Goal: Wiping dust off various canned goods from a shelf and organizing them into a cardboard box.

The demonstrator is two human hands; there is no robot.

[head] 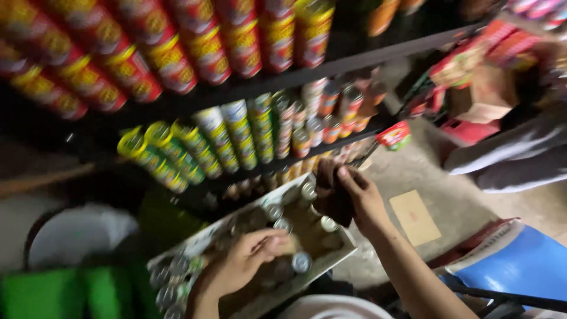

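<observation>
Shelves (331, 65) of stacked tins above, open carton (339, 255) of tins below, both hands in the carton.

Upper shelf carries red-and-yellow tins (177, 53); next one down has green-and-yellow tins (177, 156) at the left end, mixed ones toward the right. Carton's far right corner sits near the lower shelf edge. Right hand (360, 198) is at that corner, fingers closed round a dark tin (332, 195), lifted clear of the rest. Left hand (251, 260) is mid-carton, fingers curled on a tin (289, 243) among the silver tops; grip is blurred, can't tell how tight. Judgement: lift each tin straight up, hold round the body rather than the rim, keep neighbours from tipping.
</observation>
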